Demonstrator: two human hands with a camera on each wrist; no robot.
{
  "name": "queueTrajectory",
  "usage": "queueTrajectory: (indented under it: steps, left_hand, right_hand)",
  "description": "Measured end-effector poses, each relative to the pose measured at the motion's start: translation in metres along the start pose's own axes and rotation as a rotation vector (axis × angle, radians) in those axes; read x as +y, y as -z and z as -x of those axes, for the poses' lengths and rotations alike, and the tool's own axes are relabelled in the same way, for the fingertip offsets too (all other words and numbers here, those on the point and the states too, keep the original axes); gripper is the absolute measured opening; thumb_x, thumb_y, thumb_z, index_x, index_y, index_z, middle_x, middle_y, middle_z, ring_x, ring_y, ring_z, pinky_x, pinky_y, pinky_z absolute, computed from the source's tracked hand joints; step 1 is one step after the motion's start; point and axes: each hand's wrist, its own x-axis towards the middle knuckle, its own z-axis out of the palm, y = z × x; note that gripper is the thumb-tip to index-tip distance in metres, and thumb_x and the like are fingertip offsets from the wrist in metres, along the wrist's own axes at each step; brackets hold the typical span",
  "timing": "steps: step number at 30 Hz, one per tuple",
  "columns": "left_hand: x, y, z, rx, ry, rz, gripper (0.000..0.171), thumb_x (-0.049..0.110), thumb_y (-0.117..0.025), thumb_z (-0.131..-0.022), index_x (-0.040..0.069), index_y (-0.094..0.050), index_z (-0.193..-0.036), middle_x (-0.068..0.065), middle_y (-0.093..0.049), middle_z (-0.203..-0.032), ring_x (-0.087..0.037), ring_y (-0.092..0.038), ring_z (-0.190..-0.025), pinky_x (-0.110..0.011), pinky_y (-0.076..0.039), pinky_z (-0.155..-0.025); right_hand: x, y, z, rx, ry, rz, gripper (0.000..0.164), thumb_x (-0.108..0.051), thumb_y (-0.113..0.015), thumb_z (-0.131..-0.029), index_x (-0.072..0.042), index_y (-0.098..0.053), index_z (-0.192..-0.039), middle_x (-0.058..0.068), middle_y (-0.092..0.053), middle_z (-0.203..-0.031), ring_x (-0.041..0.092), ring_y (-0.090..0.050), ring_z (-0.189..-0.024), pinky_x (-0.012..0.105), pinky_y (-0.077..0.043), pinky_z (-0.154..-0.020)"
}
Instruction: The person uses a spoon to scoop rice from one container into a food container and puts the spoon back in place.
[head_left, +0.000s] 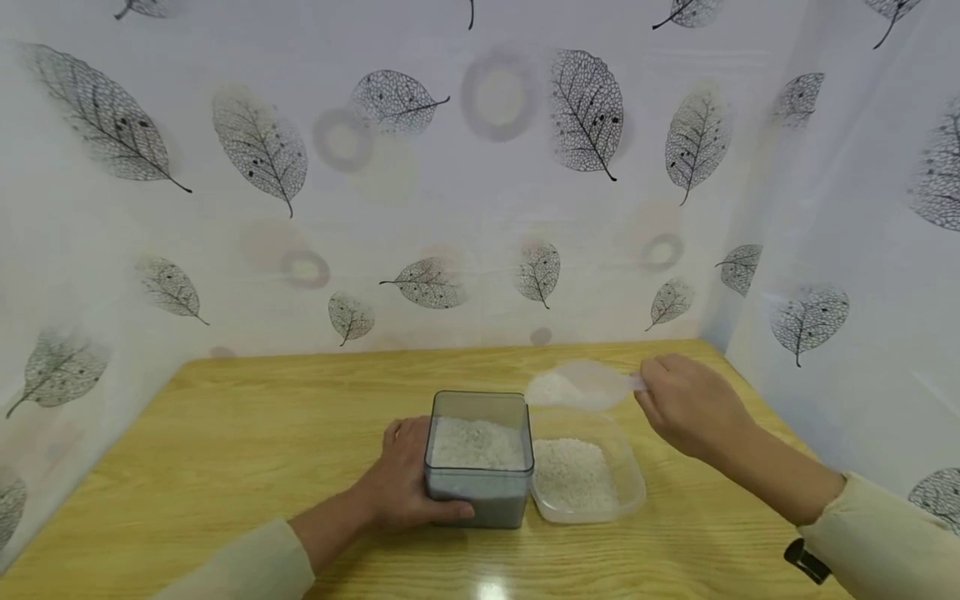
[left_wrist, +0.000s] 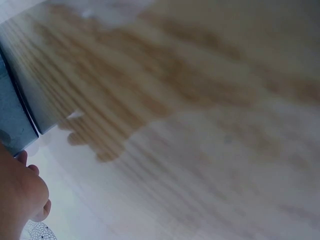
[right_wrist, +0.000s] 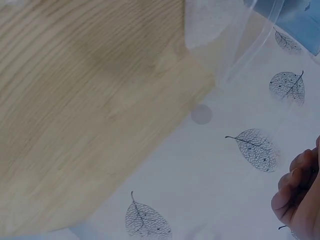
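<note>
In the head view my right hand (head_left: 693, 408) grips the handle of a translucent scoop (head_left: 600, 383), with white rice in its left end. The scoop is above the far side of a clear plastic tub (head_left: 630, 479), and its tip is by the rim of a grey see-through square container (head_left: 480, 500). Rice (head_left: 480, 443) fills much of that container, and more rice (head_left: 573, 475) lies in the tub. My left hand (head_left: 412, 475) holds the container from its left side, thumb across the front. Only part of each hand shows in the wrist views.
A wood-grain table (head_left: 262, 433) lies under both vessels. White sheeting with leaf prints (head_left: 480, 208) stands behind it and along both sides. A small dark object (head_left: 806, 560) shows below the right sleeve.
</note>
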Motion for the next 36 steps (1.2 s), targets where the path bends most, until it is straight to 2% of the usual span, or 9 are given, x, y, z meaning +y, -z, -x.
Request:
queueTrajectory:
  steps: [4, 10, 15, 19, 23, 26, 30, 36]
  left_hand:
    - [0.000, 0.000, 0.000, -0.006, 0.000, 0.001, 0.108, 0.075, -0.075, -0.065, 0.009, -0.038, -0.141, -0.004, -0.052, -0.132, -0.023, -0.044, -0.124, -0.054, -0.020, -0.108]
    - [0.000, 0.000, -0.001, -0.011, 0.004, 0.002, 0.107, 0.073, -0.077, -0.065, 0.011, -0.038, -0.142, -0.003, -0.052, -0.132, -0.022, -0.044, -0.124, -0.052, -0.019, -0.109]
    - [-0.001, 0.000, -0.001, -0.006, 0.002, -0.003, 0.106, 0.074, -0.076, -0.065, 0.011, -0.038, -0.141, -0.001, -0.052, -0.131, -0.021, -0.044, -0.124, -0.051, -0.019, -0.109]
    - [-0.001, -0.001, -0.001, -0.001, -0.007, -0.004, 0.106, 0.076, -0.075, -0.065, 0.011, -0.039, -0.140, -0.002, -0.052, -0.131, -0.021, -0.044, -0.124, -0.051, -0.020, -0.108]
    - [-0.001, -0.001, 0.000, 0.003, -0.010, -0.007, 0.106, 0.077, -0.074, -0.065, 0.011, -0.039, -0.140, -0.001, -0.052, -0.130, -0.020, -0.044, -0.123, -0.051, -0.020, -0.108]
    - [-0.001, -0.001, 0.000, 0.007, -0.012, -0.011, 0.106, 0.078, -0.073, -0.065, 0.011, -0.039, -0.140, -0.002, -0.052, -0.130, -0.021, -0.045, -0.122, -0.051, -0.020, -0.108]
    - [-0.002, -0.001, 0.000, 0.010, -0.019, -0.016, 0.105, 0.079, -0.072, -0.066, 0.011, -0.040, -0.140, -0.002, -0.053, -0.130, -0.020, -0.045, -0.123, -0.051, -0.021, -0.107]
    - [-0.001, -0.001, 0.000, 0.002, -0.009, -0.011, 0.106, 0.079, -0.073, -0.065, 0.011, -0.039, -0.141, -0.002, -0.053, -0.130, -0.021, -0.045, -0.123, -0.051, -0.020, -0.108]
  right_hand:
    - [0.010, -0.002, 0.018, -0.015, 0.012, -0.011, 0.029, -0.012, -0.048, -0.094, -0.016, -0.037, -0.068, -0.007, -0.028, -0.062, 0.010, -0.027, -0.059, 0.026, -0.026, -0.054]
    - [0.019, -0.005, 0.046, -0.084, 0.005, -0.045, 0.029, -0.012, -0.050, -0.099, -0.016, -0.041, -0.071, -0.008, -0.034, -0.068, 0.008, -0.032, -0.065, 0.026, -0.032, -0.057]
    - [0.027, -0.011, 0.061, -0.073, 0.043, -0.043, 0.035, -0.021, -0.040, -0.105, -0.019, -0.038, -0.070, -0.011, -0.032, -0.067, 0.007, -0.026, -0.066, 0.026, -0.027, -0.062]
    - [0.032, -0.014, 0.066, -0.070, 0.056, -0.006, 0.042, -0.033, -0.026, -0.108, -0.019, -0.037, -0.070, -0.011, -0.036, -0.068, 0.007, -0.026, -0.066, 0.028, -0.024, -0.066]
    - [0.035, -0.014, 0.069, -0.086, 0.071, 0.018, 0.047, -0.039, -0.017, -0.109, -0.018, -0.040, -0.073, -0.009, -0.042, -0.071, 0.010, -0.031, -0.068, 0.033, -0.029, -0.068]
    - [0.037, -0.013, 0.069, -0.080, 0.091, 0.033, 0.049, -0.040, -0.015, -0.109, -0.018, -0.041, -0.073, -0.008, -0.042, -0.071, 0.012, -0.034, -0.069, 0.037, -0.033, -0.069]
    - [0.039, -0.013, 0.067, -0.047, 0.112, 0.054, 0.052, -0.039, -0.012, -0.108, -0.017, -0.042, -0.072, -0.007, -0.042, -0.069, 0.012, -0.035, -0.068, 0.036, -0.033, -0.068]
    - [0.045, -0.010, 0.064, -0.004, 0.148, 0.098, 0.050, -0.034, -0.016, -0.108, -0.016, -0.040, -0.068, -0.004, -0.042, -0.066, 0.016, -0.036, -0.065, 0.037, -0.032, -0.066]
